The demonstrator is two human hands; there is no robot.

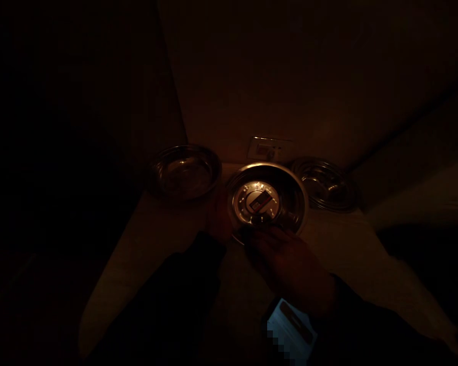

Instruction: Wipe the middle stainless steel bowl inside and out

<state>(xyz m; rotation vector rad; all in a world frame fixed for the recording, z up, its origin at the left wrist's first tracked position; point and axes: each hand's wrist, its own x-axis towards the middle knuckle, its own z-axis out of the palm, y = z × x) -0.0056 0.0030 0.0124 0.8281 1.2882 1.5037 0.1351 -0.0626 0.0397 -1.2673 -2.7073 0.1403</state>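
Note:
A shiny round steel bowl [299, 195] is tilted towards me at the middle of the table, with a dark printed label [260, 202] on its bright bottom. At its left side, my left hand [219, 217] is closed against the wall; the fingers are mostly lost in shadow. Over the near rim lies my right hand [290, 262], its fingers bent onto the edge and pointing left. A dark patch by the right fingertips is too dim to make out. Both sleeves are dark.
Another steel bowl [185, 175] stands at the back left, and stacked steel bowls [328, 188] at the back right. Behind is a wall with a socket plate [269, 148]. A lit phone screen [290, 330] shows below my right wrist. The pale table [343, 249] has rounded sides.

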